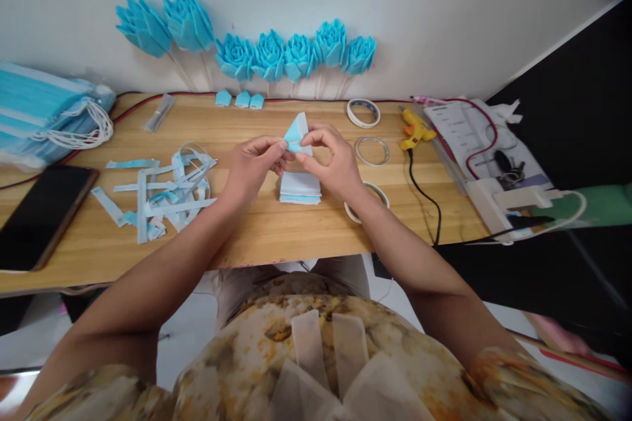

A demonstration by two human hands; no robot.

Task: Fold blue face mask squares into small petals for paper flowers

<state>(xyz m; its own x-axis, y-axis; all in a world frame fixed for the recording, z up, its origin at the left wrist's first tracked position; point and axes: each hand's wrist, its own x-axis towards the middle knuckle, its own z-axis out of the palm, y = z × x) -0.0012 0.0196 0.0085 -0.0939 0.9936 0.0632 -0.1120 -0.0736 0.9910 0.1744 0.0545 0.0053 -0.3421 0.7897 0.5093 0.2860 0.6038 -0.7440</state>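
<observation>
The left hand (254, 168), its fingertips drawn together, pinched the lower left of a folded blue-and-white piece (297, 130). The right hand (336, 158), thumb and forefinger curled into a loop, gripped its lower right. The piece was held above the middle of the worktop (257, 237). Nearer the front edge lay a stack of sheets (300, 184); cut strips (143, 204) were strewn toward the left edge, a yellow glue gun (416, 129) toward the right.
</observation>
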